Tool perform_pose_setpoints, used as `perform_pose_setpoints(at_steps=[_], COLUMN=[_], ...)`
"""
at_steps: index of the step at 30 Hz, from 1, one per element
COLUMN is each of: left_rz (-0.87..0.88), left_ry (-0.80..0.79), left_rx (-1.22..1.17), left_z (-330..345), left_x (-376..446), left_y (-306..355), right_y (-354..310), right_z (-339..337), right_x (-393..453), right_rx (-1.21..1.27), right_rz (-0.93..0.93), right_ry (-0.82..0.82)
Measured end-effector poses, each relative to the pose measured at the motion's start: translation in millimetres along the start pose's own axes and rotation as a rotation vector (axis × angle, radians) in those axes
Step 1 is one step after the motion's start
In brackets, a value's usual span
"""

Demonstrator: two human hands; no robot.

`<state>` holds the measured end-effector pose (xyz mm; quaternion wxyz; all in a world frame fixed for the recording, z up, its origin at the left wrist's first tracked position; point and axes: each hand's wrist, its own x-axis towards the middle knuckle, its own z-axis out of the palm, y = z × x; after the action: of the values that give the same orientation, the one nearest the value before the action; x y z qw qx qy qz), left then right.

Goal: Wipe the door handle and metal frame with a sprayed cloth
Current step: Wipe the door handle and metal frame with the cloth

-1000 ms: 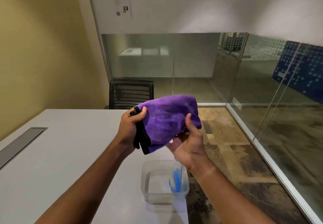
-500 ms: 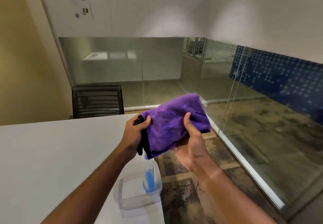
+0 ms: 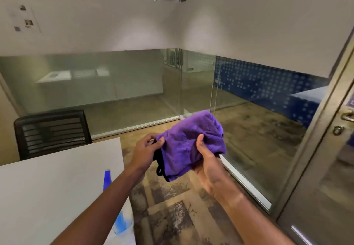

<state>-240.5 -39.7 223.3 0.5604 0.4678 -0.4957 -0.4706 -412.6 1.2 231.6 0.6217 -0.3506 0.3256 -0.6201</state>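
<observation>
The cloth sits at the centre of the view, bunched and held in the air between both hands, above the floor and just off the tabletop edge. The left hand pinches the cloth's 9 o'clock edge, thumb on top, beside the black trim. The right hand cups the cloth from below at its 5 o'clock side, thumb pressed into the pile. Each grip is therefore closed on the cloth.

The door handle appears at 3 o'clock, at the far right edge of the view, with a small lock fitting below it and the metal frame running beside it. The cloth is well apart from all three.

Judged step: preparation of the cloth, with wiping not yet begun. Whether the cloth is damp cannot be told. A blue spray bottle shows at 7 o'clock, partly hidden by the left forearm.

The next move calls for carrying the cloth toward 3 o'clock, gathering it into one hand, and wrapping it round the door handle.
</observation>
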Motion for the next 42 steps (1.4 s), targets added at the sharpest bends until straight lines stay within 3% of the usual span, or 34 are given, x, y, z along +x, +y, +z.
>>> perform_pose_setpoints(at_steps=[2, 5, 8, 11, 15, 19, 23, 29, 33, 35, 42], left_rz=[-0.037, -0.017, 0.020, 0.046, 0.074, 0.075, 0.075, 0.086, 0.222, 0.386, 0.760], left_ry=[0.003, -0.024, -0.075, -0.169, -0.300, -0.416, -0.512, -0.662, -0.753, -0.768, -0.799], left_rx=[0.062, 0.180, 0.223, 0.235, 0.231, 0.218, 0.233, 0.238, 0.357, 0.475, 0.697], left_z=[29, 80, 137, 193, 257, 312, 361, 426, 472, 496, 573], left_x=[10, 21, 28, 34, 39, 44, 53, 81, 113, 134, 209], left_y=[-5, -10, -15, -19, -22, -28, -37, -55, -70, -77, -90], right_y=[-13, -36, -67, -93, -114, -138, -151, -160, -176, -187, -228], right_z=[-22, -66, -115, -167, -224, -262, -301, -362, -395, -409, -451], right_x=[0, -1, 1, 5, 4, -5, -7, 8, 28, 42, 98], right_rx=[-0.103, -0.502, -0.895, -1.063, -1.431, -1.658, -1.704, -1.637, -1.601, -1.629, -1.808], right_rz=[-0.163, -0.492, -0.759, -0.914, -1.079, -1.085, -1.074, -0.871, -0.769, -0.732, -0.738], right_ry=[0.092, 0.226, 0.235, 0.222, 0.441, 0.563, 0.696, 0.705, 0.800, 0.847, 1.005])
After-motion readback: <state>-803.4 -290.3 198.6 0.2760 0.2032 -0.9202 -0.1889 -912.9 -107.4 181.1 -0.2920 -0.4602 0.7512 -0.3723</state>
